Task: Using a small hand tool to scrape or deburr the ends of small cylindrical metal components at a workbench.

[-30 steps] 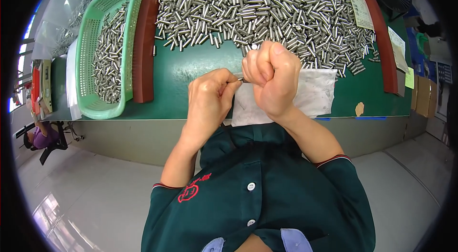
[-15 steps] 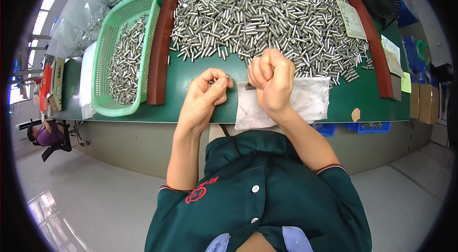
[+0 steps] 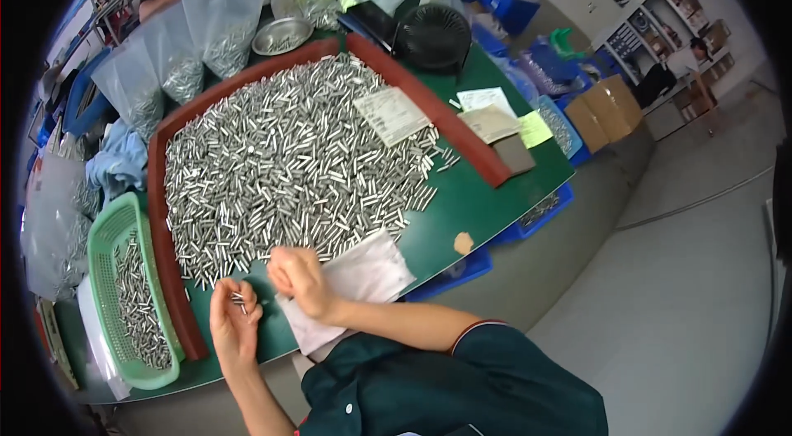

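Observation:
My left hand (image 3: 233, 322) pinches a few short silver metal pins (image 3: 239, 299) between its fingers, just above the green table. My right hand (image 3: 299, 278) is curled into a fist over a white cloth (image 3: 363, 275), a little to the right of the left hand; what it grips is hidden. A large heap of silver pins (image 3: 289, 164) lies just beyond both hands inside a red-brown frame (image 3: 169, 287).
A green plastic basket (image 3: 103, 271) with more pins stands at the left. Clear bags of pins (image 3: 177, 56), a metal bowl (image 3: 282, 34) and a black fan (image 3: 435, 36) sit at the far side. Papers (image 3: 392, 114), blue bins (image 3: 540, 209) and cardboard boxes (image 3: 610, 110) lie to the right.
The camera has swung to the right, so the table now looks tilted. My hands have drawn slightly apart and stay over the table's near edge by the white cloth.

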`<action>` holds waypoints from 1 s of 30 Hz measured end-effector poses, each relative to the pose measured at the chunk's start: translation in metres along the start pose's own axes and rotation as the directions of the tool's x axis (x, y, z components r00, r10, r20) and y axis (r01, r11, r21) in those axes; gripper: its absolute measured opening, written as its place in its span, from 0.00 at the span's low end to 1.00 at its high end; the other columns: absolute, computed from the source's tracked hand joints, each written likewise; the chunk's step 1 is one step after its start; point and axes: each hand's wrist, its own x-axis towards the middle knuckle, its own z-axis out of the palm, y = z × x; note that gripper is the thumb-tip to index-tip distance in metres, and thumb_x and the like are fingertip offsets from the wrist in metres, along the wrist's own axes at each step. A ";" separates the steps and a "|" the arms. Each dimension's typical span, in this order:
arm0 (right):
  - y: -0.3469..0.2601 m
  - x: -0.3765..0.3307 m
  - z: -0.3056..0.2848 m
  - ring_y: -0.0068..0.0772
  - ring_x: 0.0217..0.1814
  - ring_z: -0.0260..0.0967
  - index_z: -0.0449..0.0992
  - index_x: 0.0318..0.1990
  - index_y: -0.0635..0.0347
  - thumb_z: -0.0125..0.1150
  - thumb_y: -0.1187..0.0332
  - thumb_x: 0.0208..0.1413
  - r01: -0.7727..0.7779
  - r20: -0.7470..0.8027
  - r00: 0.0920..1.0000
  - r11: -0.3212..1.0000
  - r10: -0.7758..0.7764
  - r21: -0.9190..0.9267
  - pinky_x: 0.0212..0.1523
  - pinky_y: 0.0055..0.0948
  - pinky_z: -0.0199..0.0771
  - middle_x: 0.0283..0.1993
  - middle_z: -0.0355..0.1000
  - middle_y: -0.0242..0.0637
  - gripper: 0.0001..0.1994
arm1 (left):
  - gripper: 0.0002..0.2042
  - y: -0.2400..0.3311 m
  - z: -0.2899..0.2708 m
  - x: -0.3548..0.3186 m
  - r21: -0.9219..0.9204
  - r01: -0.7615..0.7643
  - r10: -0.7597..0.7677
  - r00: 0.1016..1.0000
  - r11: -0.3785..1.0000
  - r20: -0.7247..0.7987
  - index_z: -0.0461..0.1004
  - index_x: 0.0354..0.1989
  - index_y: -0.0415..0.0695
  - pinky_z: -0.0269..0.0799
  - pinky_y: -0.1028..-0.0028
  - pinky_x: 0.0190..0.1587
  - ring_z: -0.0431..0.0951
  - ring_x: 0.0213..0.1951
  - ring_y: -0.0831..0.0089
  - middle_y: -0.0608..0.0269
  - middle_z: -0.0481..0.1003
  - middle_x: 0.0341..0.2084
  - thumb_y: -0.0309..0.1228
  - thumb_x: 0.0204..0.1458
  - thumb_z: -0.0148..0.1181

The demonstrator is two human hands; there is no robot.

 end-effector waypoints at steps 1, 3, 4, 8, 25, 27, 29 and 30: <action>-0.002 -0.001 -0.003 0.16 0.13 0.43 0.52 0.13 0.56 0.35 0.65 0.55 -0.012 -0.007 1.000 1.000 0.012 -0.012 0.14 0.18 0.42 0.11 0.49 0.26 0.18 | 0.09 0.003 -0.003 0.007 0.195 -0.028 0.031 0.999 0.980 -0.012 0.63 0.27 0.43 0.51 0.85 0.18 0.55 0.17 0.83 0.69 0.60 0.16 0.34 0.54 0.45; -0.003 -0.001 -0.002 0.16 0.13 0.42 0.52 0.13 0.56 0.35 0.65 0.55 -0.009 -0.001 1.000 1.000 0.009 -0.008 0.14 0.18 0.42 0.11 0.49 0.26 0.18 | 0.11 0.004 -0.001 0.015 0.725 -0.133 0.267 0.961 0.676 -0.073 0.65 0.20 0.42 0.46 0.84 0.16 0.51 0.13 0.83 0.74 0.57 0.11 0.32 0.52 0.49; -0.003 -0.001 0.002 0.16 0.12 0.42 0.52 0.13 0.56 0.35 0.65 0.55 -0.009 0.004 1.000 1.000 0.009 0.001 0.14 0.18 0.42 0.11 0.48 0.26 0.18 | 0.11 0.004 -0.017 0.026 0.899 -0.278 0.473 0.876 0.338 0.093 0.66 0.18 0.39 0.47 0.79 0.15 0.52 0.13 0.81 0.71 0.58 0.09 0.29 0.49 0.53; -0.002 0.001 0.003 0.15 0.12 0.42 0.51 0.13 0.56 0.35 0.65 0.55 -0.039 0.004 0.999 0.998 0.039 0.053 0.14 0.18 0.41 0.10 0.48 0.26 0.18 | 0.09 0.010 0.010 0.026 0.974 -0.109 0.556 0.805 -0.200 0.205 0.67 0.20 0.35 0.51 0.72 0.17 0.55 0.12 0.75 0.62 0.58 0.08 0.27 0.41 0.60; -0.001 0.006 -0.001 0.15 0.13 0.42 0.52 0.14 0.55 0.36 0.64 0.56 -0.025 -0.023 0.999 0.998 0.027 0.066 0.13 0.18 0.42 0.11 0.48 0.24 0.18 | 0.07 -0.002 0.013 0.020 0.937 -0.149 0.512 0.804 -0.315 0.301 0.67 0.18 0.36 0.53 0.70 0.15 0.58 0.10 0.70 0.59 0.61 0.07 0.23 0.42 0.56; -0.004 0.006 0.003 0.15 0.13 0.42 0.52 0.14 0.55 0.36 0.64 0.56 -0.075 0.002 0.997 0.992 0.076 0.103 0.13 0.18 0.42 0.12 0.49 0.24 0.18 | 0.07 0.003 0.009 0.018 0.944 -0.151 0.519 0.804 -0.293 0.290 0.67 0.19 0.36 0.53 0.70 0.16 0.58 0.11 0.70 0.59 0.61 0.07 0.24 0.41 0.57; 0.001 0.004 0.002 0.15 0.13 0.41 0.51 0.14 0.55 0.36 0.65 0.55 -0.066 -0.021 0.998 0.997 0.066 0.033 0.14 0.18 0.41 0.12 0.48 0.25 0.17 | 0.08 0.003 0.011 0.019 0.958 -0.133 0.525 0.812 -0.256 0.254 0.67 0.20 0.36 0.55 0.70 0.17 0.60 0.12 0.69 0.59 0.62 0.09 0.24 0.38 0.61; 0.001 0.003 0.001 0.15 0.13 0.40 0.51 0.14 0.55 0.36 0.66 0.54 -0.070 -0.026 0.997 0.997 0.070 0.025 0.14 0.18 0.40 0.12 0.48 0.25 0.17 | 0.08 0.003 0.010 0.021 0.964 -0.137 0.515 0.823 -0.228 0.239 0.67 0.21 0.36 0.56 0.69 0.17 0.61 0.12 0.67 0.58 0.62 0.09 0.24 0.38 0.61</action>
